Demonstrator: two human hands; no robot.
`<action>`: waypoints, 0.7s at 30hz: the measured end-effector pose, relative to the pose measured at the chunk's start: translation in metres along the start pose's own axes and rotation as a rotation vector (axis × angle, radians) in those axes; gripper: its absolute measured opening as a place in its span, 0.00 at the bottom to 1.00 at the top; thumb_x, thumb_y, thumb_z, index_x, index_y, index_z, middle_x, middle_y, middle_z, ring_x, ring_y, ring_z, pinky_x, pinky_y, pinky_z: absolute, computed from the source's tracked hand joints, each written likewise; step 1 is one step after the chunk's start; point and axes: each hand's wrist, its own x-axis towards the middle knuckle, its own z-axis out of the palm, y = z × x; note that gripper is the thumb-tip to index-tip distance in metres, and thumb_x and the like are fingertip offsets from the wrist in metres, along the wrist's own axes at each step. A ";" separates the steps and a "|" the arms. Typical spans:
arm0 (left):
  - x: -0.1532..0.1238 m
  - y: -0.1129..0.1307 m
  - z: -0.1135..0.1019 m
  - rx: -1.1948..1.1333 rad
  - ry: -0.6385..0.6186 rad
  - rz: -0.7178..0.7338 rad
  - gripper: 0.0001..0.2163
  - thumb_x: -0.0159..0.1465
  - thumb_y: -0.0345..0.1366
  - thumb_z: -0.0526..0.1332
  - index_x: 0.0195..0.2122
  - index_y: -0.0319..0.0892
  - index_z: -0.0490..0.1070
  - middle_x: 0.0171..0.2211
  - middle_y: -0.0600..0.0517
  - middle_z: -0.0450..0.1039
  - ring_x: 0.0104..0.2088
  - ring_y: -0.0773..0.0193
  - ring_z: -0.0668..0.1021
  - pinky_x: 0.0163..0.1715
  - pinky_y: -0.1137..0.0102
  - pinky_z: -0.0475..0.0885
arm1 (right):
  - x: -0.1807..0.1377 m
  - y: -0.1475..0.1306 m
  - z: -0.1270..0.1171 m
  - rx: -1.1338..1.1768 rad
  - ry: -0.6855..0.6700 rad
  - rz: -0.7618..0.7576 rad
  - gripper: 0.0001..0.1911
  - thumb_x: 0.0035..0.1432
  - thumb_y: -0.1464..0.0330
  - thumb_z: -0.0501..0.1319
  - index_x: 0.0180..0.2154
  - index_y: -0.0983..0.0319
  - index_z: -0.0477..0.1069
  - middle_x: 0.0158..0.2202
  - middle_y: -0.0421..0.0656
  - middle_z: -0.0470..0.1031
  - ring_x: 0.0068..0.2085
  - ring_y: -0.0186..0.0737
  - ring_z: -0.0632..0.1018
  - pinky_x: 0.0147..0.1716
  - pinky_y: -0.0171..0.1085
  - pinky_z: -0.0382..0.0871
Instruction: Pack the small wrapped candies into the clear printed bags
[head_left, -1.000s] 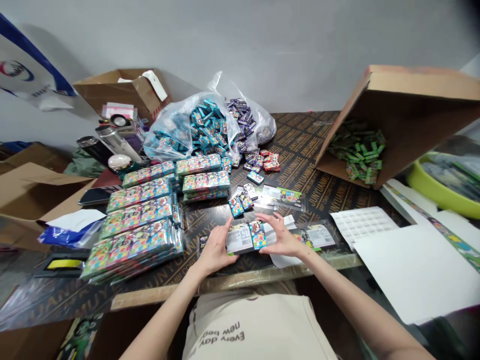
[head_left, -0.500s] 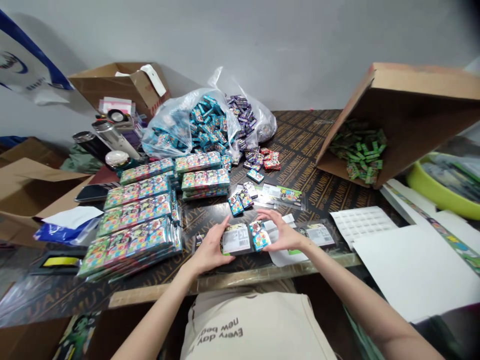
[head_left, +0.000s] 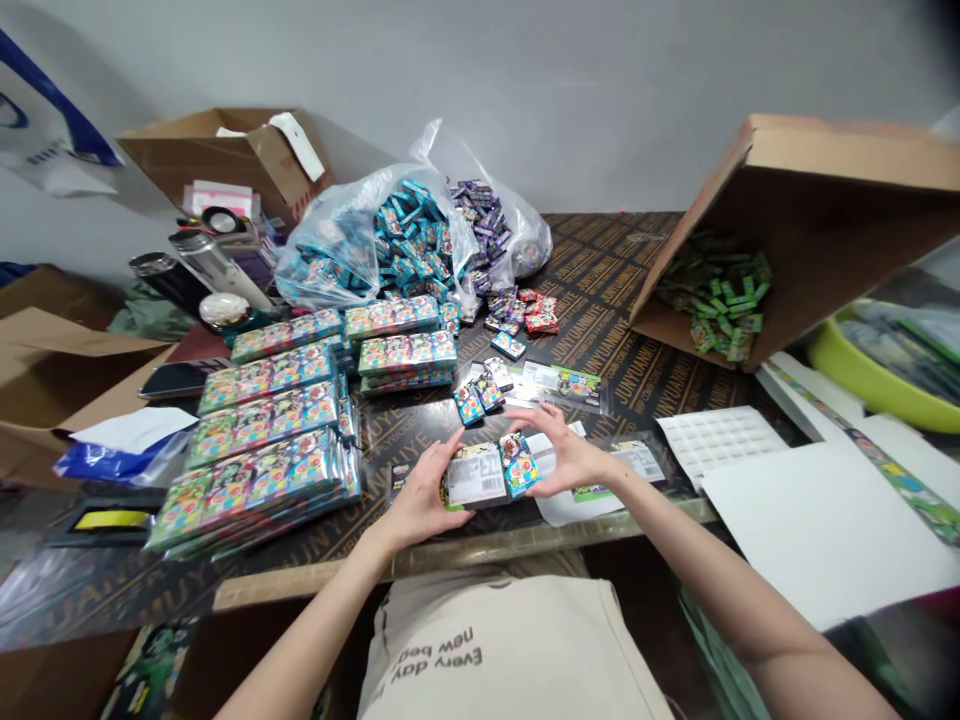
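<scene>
My left hand [head_left: 424,492] grips the left side of a dark flat packet [head_left: 478,476] with a white barcode label, thumb at its near edge and fingers at its far edge. My right hand [head_left: 564,456] is closed on a small blue box [head_left: 519,464] with a colourful print, which lies against the packet's right end. Just beyond my hands are a few loose small boxes [head_left: 480,392]. Another flat packet [head_left: 574,386], green and black, lies past them, and one more labelled packet [head_left: 637,462] is partly under my right wrist.
Stacks of wrapped box sets [head_left: 259,470] stand on the left. Behind are plastic bags of blue boxes [head_left: 409,240] and purple boxes [head_left: 484,220], beside red boxes [head_left: 541,314]. A tilted carton [head_left: 795,160] holds green boxes. Label sheets [head_left: 724,440] and white card [head_left: 810,535] lie right.
The labelled packet and the blue box are still together between my hands, shifted very slightly. The camera view has moved a little; nothing has been let go.
</scene>
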 end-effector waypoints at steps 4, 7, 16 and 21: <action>-0.003 0.001 0.002 -0.010 0.026 -0.005 0.45 0.47 0.33 0.65 0.62 0.45 0.39 0.57 0.44 0.57 0.56 0.52 0.62 0.55 0.54 0.57 | -0.002 -0.004 0.005 -0.080 0.023 -0.039 0.44 0.37 0.59 0.67 0.56 0.58 0.53 0.51 0.47 0.65 0.53 0.49 0.64 0.57 0.53 0.33; -0.004 0.000 0.000 -0.032 0.008 -0.020 0.45 0.47 0.33 0.65 0.62 0.45 0.39 0.57 0.44 0.56 0.55 0.53 0.63 0.54 0.56 0.59 | -0.005 -0.004 0.007 -0.070 0.055 -0.023 0.42 0.39 0.58 0.66 0.55 0.59 0.53 0.52 0.49 0.64 0.52 0.48 0.66 0.57 0.54 0.33; -0.009 -0.002 -0.001 -0.005 0.001 0.020 0.45 0.45 0.37 0.67 0.61 0.44 0.43 0.56 0.44 0.60 0.56 0.50 0.62 0.56 0.53 0.55 | -0.009 -0.014 0.009 -0.149 0.027 -0.090 0.37 0.40 0.55 0.65 0.52 0.57 0.58 0.48 0.45 0.69 0.51 0.50 0.66 0.57 0.55 0.27; -0.010 0.001 0.002 -0.118 0.075 -0.034 0.45 0.45 0.39 0.67 0.61 0.44 0.43 0.54 0.43 0.61 0.53 0.52 0.66 0.54 0.56 0.60 | -0.009 -0.014 0.012 -0.181 0.093 -0.064 0.43 0.41 0.50 0.63 0.57 0.57 0.52 0.52 0.47 0.66 0.56 0.52 0.62 0.57 0.55 0.27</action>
